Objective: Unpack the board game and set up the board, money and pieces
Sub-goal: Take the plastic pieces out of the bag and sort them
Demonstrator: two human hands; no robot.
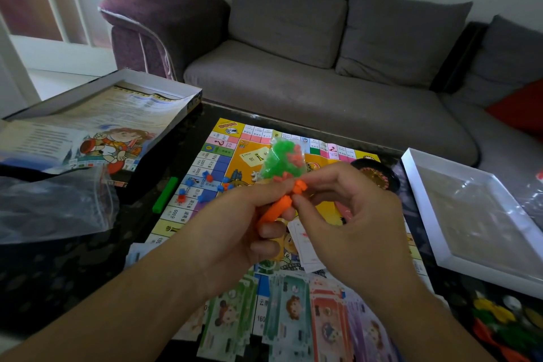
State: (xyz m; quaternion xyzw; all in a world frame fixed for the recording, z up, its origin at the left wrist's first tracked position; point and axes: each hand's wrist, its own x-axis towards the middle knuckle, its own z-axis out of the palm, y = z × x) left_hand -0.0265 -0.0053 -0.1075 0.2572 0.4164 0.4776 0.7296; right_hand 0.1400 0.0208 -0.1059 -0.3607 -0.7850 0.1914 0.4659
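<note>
The colourful game board (205, 161) lies unfolded on the dark table. Above its middle, my left hand (235, 220) grips an orange plastic strip (274, 210) together with a small clear bag of green and orange pieces (274, 160). My right hand (349, 214) pinches the upper end of the orange strip with thumb and forefinger. Small blue and orange pieces (202, 185) lie scattered on the board's left side. Paper money (293, 311) is fanned in several colours along the near edge. A green plastic strip (165, 194) lies left of the board.
The open game box with a printed sheet (97, 126) sits at the left, an empty clear bag (53, 203) in front of it. A white tray (440, 247) stands at the right, a dark round spinner (379, 173) beside it. Coloured pawns (496, 320) lie near right. A grey sofa (293, 67) stands behind.
</note>
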